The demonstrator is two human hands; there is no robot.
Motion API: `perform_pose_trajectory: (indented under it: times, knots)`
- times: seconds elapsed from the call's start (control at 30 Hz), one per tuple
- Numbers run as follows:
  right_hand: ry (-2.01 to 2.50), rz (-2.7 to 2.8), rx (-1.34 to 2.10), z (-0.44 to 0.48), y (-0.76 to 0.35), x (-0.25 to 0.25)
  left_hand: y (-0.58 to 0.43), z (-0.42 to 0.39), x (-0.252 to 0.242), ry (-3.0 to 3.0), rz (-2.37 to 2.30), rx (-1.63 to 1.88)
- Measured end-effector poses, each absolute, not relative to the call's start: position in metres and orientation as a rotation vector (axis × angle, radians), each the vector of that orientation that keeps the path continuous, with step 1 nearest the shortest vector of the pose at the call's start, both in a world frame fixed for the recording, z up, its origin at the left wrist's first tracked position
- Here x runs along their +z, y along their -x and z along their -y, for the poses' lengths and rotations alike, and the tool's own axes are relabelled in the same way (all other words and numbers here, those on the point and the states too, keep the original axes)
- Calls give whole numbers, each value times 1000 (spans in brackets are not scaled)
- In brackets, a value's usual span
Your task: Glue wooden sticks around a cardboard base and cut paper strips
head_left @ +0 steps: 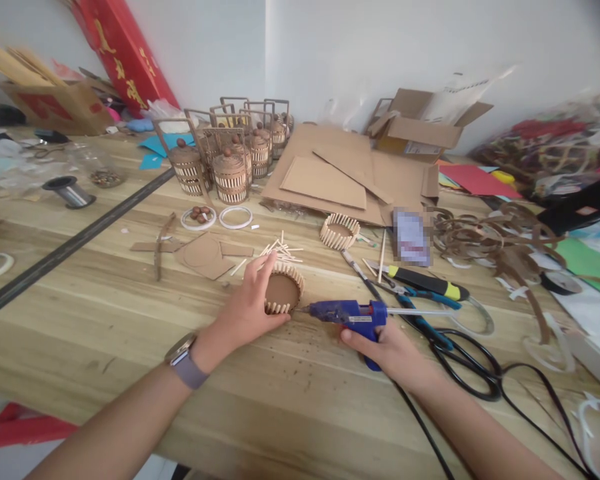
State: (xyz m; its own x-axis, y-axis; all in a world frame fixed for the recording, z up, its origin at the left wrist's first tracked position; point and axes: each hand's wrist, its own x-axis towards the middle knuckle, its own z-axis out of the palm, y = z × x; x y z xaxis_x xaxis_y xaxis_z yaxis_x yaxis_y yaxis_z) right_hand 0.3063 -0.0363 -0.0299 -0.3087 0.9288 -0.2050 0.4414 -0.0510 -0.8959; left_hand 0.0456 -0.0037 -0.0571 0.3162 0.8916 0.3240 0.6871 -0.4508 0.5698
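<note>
My left hand (247, 303) grips the side of a small round cardboard base ringed with short upright sticks (283, 288), which rests on the wooden table (130, 320). My right hand (387, 347) is closed round the handle of a blue glue gun (347, 312). The gun lies level and its nozzle touches the right side of the stick ring. A pile of loose short sticks (280, 251) lies just behind the ring. A second stick ring (340, 231) sits farther back to the right.
Several finished small stick baskets (230, 175) stand at the back beside flat cardboard sheets (330, 177). Scissors (430, 327), a yellow-handled tool (427, 283), brown paper strips (490, 240) and black cables (505, 383) lie to the right. White rings (235, 217) and cardboard cut-outs (205, 255) lie left of centre.
</note>
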Motion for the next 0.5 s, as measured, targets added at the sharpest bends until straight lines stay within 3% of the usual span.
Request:
perform_pose_trajectory:
  times: [0.5]
  knots:
    - [1370, 2038, 1018, 40, -300, -36, -46, 3, -58, -2267, -1432, 891]
